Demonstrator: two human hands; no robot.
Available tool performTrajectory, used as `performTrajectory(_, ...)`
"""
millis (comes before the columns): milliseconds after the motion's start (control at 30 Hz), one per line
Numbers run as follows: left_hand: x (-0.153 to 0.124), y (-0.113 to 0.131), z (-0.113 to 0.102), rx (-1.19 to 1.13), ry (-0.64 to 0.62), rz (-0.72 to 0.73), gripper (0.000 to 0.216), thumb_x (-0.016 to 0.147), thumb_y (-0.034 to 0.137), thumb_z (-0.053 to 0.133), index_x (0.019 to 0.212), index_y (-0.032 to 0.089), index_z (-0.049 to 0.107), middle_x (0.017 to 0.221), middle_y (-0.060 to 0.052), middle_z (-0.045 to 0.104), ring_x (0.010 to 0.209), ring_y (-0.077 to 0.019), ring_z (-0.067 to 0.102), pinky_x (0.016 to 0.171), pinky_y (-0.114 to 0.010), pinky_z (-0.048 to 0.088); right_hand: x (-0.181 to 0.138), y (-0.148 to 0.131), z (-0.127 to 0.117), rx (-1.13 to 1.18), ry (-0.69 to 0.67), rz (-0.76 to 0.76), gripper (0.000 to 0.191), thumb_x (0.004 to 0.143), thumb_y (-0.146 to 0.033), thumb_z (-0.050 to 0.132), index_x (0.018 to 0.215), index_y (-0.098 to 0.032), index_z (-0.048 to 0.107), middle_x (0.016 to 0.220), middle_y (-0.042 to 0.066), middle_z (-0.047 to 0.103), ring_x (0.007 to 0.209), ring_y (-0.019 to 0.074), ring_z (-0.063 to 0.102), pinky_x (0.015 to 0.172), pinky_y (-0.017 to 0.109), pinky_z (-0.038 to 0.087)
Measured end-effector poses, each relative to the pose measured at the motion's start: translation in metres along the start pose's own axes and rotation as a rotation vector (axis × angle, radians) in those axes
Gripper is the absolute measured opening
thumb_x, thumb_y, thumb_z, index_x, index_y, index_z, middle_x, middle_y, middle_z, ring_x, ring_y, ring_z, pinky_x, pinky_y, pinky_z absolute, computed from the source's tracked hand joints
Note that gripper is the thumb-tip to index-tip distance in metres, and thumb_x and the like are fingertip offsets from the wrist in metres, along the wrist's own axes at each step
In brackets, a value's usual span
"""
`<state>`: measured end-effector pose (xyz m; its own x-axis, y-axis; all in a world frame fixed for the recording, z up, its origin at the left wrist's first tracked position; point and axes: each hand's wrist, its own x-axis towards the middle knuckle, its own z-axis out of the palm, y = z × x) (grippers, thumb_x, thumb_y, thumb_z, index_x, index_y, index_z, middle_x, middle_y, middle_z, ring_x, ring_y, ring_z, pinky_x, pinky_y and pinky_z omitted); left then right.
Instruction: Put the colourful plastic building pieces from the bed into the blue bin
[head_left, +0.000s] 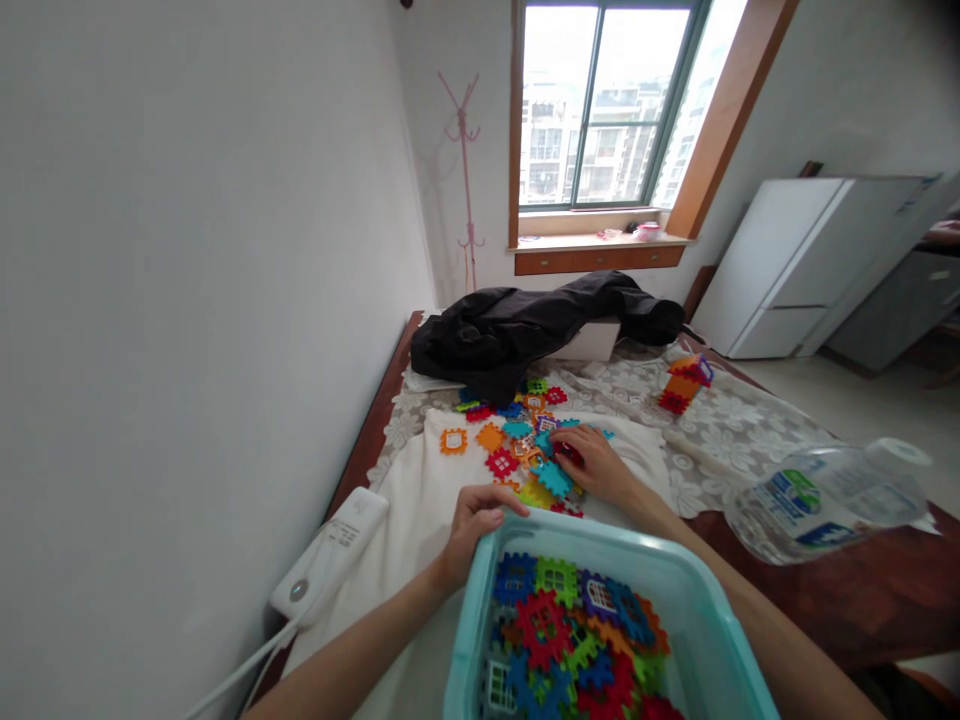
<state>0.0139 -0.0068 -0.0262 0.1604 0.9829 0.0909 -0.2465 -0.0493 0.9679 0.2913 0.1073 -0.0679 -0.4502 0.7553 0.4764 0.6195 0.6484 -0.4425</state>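
My left hand point(478, 522) is closed on the far left corner of a light-blue plastic basket point(637, 543). Inside the basket lie many interlocking plastic building tiles point(544, 628) in red, green, blue, orange and purple, some with window cutouts. Beyond its far rim, my right hand point(596, 465) reaches into a loose pile of the same tiles on a white cloth. Its fingers curl over a dark red tile point(568, 453), partly hidden by them. A cyan tile point(553, 479) lies just beside those fingertips. An orange window tile point(453, 441) sits apart on the left.
A small orange house of joined tiles point(685, 383) stands at the right on a floral tablecloth point(739, 425). A large clear bottle point(825, 500) is on the right. A white power strip point(330, 555) lies along the left edge. Black fabric point(517, 325) covers the table's far end.
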Motion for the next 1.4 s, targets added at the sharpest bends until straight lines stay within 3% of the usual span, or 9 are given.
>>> performTrajectory(167,0.016,0.009,-0.003,-0.052,-0.349,-0.116,0.037,0.08,0.045,0.081,0.099,0.014,0.086,0.084,-0.006,0.072,0.072,-0.0164,0.058,0.066,-0.025,0.043,0.0,0.004,-0.008,-0.011,-0.03,-0.059,0.032,0.1,-0.017,0.059,0.127,-0.025,0.073,0.134,0.011,0.076,0.123,0.0314,0.067,0.11,0.053,0.052)
performTrajectory(333,0.018,0.009,-0.004,-0.077,-0.433,-0.084,0.038,0.076,0.043,0.086,0.102,0.016,0.081,0.092,-0.005,0.072,0.078,-0.0153,0.059,0.069,-0.023,0.043,0.0,0.004,-0.015,-0.058,-0.185,-0.134,0.051,0.092,-0.006,0.057,0.135,-0.028,0.073,0.14,0.008,0.073,0.129,0.0311,0.064,0.115,0.053,0.05)
performTrajectory(433,0.016,0.008,-0.003,-0.164,-0.557,-0.18,0.055,0.069,0.037,0.082,0.12,0.017,0.078,0.109,-0.007,0.075,0.086,-0.0175,0.062,0.07,-0.023,0.044,0.0,0.007,-0.01,-0.057,-0.155,-0.101,0.04,0.1,-0.011,0.055,0.132,-0.026,0.074,0.136,0.01,0.073,0.125,0.0304,0.065,0.111,0.05,0.052)
performTrajectory(600,0.014,0.012,-0.003,-0.269,-0.757,-0.496,0.083,0.059,0.03,0.067,0.141,0.017,0.071,0.128,-0.011,0.076,0.109,-0.0305,0.069,0.087,-0.035,0.051,0.002,0.011,-0.002,-0.069,-0.076,-0.001,0.02,0.108,-0.024,0.057,0.123,-0.024,0.071,0.127,0.012,0.073,0.116,0.0303,0.066,0.104,0.048,0.054)
performTrajectory(733,0.012,0.017,-0.004,-0.176,-0.776,-0.654,0.089,0.051,0.024,0.068,0.139,0.018,0.073,0.123,-0.008,0.079,0.11,-0.0331,0.07,0.087,-0.036,0.052,0.004,0.006,-0.008,-0.094,-0.075,0.008,0.013,0.108,-0.025,0.055,0.108,-0.023,0.068,0.117,0.011,0.073,0.11,0.0294,0.065,0.1,0.047,0.054)
performTrajectory(800,0.012,0.02,-0.003,-0.145,-0.79,-0.697,0.087,0.049,0.023,0.07,0.136,0.018,0.075,0.12,-0.007,0.08,0.109,-0.033,0.07,0.086,-0.036,0.052,0.004,0.002,-0.014,-0.099,-0.107,-0.028,0.01,0.105,-0.026,0.061,0.111,-0.023,0.069,0.122,0.011,0.073,0.113,0.0301,0.065,0.102,0.047,0.053)
performTrajectory(967,0.011,0.018,-0.002,-0.095,-0.856,-0.73,0.085,0.048,0.024,0.076,0.133,0.02,0.078,0.115,-0.005,0.082,0.101,-0.0307,0.07,0.08,-0.033,0.052,0.003,0.001,-0.019,-0.06,-0.141,-0.056,0.026,0.097,-0.02,0.066,0.123,-0.025,0.07,0.13,0.012,0.072,0.119,0.0316,0.064,0.106,0.049,0.052)
performTrajectory(1233,0.009,0.009,-0.005,-0.09,-0.785,-0.755,0.087,0.045,0.019,0.075,0.132,0.022,0.08,0.11,-0.002,0.083,0.08,-0.0213,0.07,0.066,-0.026,0.048,0.008,0.001,0.002,0.083,0.147,0.055,0.02,0.099,-0.026,0.066,0.12,-0.024,0.065,0.129,0.012,0.072,0.124,0.0319,0.064,0.11,0.051,0.052)
performTrajectory(1400,0.01,0.008,-0.003,-0.091,-0.841,-0.72,0.083,0.046,0.02,0.075,0.129,0.019,0.082,0.105,-0.003,0.083,0.08,-0.02,0.067,0.064,-0.024,0.046,0.01,-0.001,0.01,-0.061,-0.007,0.015,0.035,0.1,-0.025,0.067,0.134,-0.026,0.066,0.145,0.012,0.07,0.131,0.035,0.06,0.112,0.056,0.047)
